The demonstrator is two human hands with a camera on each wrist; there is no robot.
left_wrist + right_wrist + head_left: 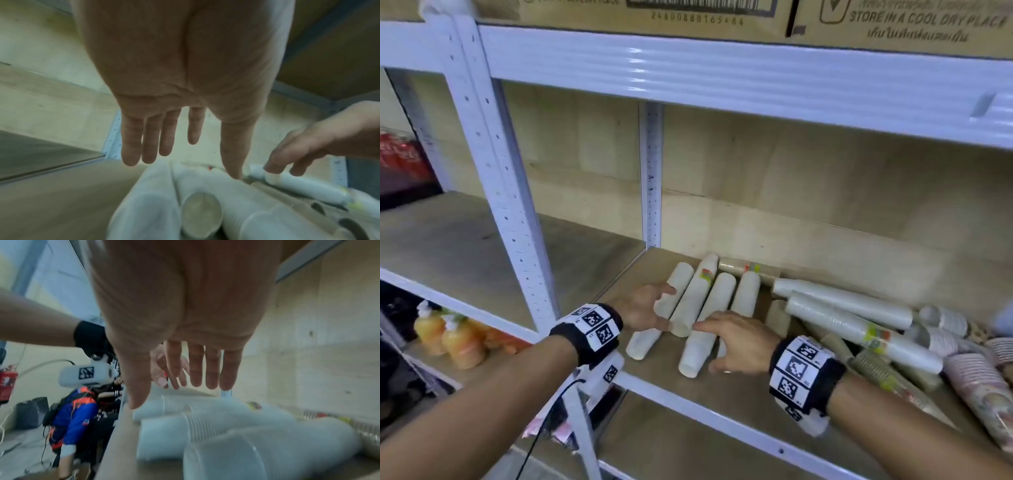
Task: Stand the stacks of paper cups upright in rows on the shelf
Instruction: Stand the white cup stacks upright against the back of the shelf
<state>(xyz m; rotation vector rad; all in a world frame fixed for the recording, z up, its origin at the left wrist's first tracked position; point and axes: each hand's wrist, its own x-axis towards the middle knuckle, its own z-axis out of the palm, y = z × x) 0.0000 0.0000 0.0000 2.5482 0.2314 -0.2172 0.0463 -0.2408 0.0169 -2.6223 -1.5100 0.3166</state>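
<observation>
Several white paper cup stacks lie on their sides on the wooden shelf, near its left end. My left hand reaches over the leftmost stack with straight fingers, and its thumb tip touches a stack. My right hand hovers palm down over a nearer stack, fingers straight and spread. Neither hand grips anything. Blurred white stacks lie below the right palm.
Plastic-wrapped cup stacks and patterned cups lie piled at the right. A white post stands at the back left and a beam runs overhead. Orange bottles stand on the lower left shelf. A person in blue crouches off to the left.
</observation>
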